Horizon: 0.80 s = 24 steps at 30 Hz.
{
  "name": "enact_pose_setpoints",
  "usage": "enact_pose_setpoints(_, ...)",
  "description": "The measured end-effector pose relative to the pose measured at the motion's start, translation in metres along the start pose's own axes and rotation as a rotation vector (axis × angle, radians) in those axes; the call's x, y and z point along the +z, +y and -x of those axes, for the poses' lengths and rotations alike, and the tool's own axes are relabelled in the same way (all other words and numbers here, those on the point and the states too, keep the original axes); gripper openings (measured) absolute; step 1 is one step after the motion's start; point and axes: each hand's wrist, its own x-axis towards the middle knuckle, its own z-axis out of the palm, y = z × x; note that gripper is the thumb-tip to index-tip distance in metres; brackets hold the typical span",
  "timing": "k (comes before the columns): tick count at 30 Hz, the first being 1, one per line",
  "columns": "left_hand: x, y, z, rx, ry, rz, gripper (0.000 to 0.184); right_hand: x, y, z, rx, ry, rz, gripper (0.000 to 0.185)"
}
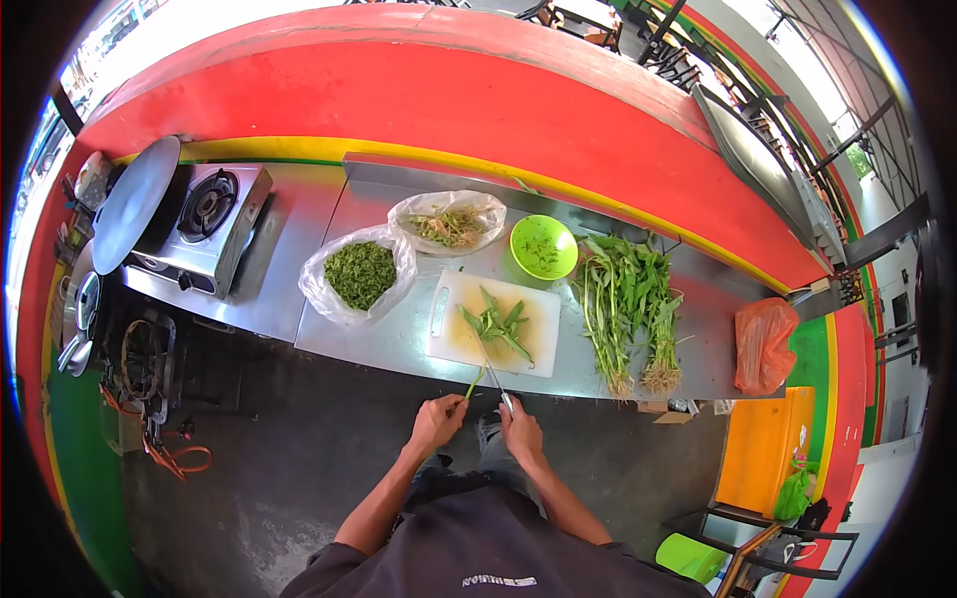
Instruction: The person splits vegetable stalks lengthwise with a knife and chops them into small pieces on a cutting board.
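My left hand (439, 421) is closed on a green stem (476, 382) just off the counter's front edge. Beside it, my right hand (520, 431) grips a knife (495, 378) whose blade points away from me, close to the stem. Beyond both hands lies a white cutting board (446, 344), stained yellowish in the middle. Several leafy green pieces (495, 325) rest on it. Right of the board, bunches of leafy greens (623, 299) lie with their roots toward me. A lime-green bowl (543, 247) behind the board has green bits inside.
Two clear plastic bags stand left of the board, one with chopped greens (360, 275), the other with root trimmings (449, 227). A gas stove (204, 224) and a large round lid (140, 204) are far left. An orange plastic bag (765, 344) sits at the right end. A red wall (449, 90) runs behind.
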Motion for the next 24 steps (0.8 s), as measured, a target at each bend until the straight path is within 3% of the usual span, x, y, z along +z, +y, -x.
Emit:
enact_pose_setpoints(7,-0.005,-0.015,0.007,-0.071,0.145,0.257,0.018,-0.010,0.013,0.001,-0.081,0.007,-0.196,0.042)
enact_pose_setpoints(9,-0.008,-0.016,-0.005,-0.065,0.170,0.159,0.020,-0.013,0.016,0.007,-0.105,0.038,-0.323,0.042)
enact_pose_setpoints(11,-0.001,-0.022,-0.025,0.065,0.327,0.138,0.023,-0.014,0.021,0.012,-0.095,0.068,-0.363,0.041)
enact_pose_setpoints(17,0.015,0.004,-0.092,-0.015,0.244,-0.057,0.033,-0.020,0.047,0.027,-0.006,0.190,-0.403,0.039)
enact_pose_setpoints(19,0.028,-0.004,-0.111,0.224,0.366,-0.257,0.037,-0.031,0.045,0.038,0.028,0.201,-0.480,0.038)
enact_pose_setpoints(20,0.033,-0.005,-0.117,0.125,0.295,-0.311,0.038,-0.033,0.047,0.040,0.032,0.202,-0.481,0.038)
enact_pose_setpoints(24,0.050,-0.005,-0.130,0.117,0.228,-0.438,0.033,-0.037,0.068,0.045,0.033,0.122,-0.433,0.038)
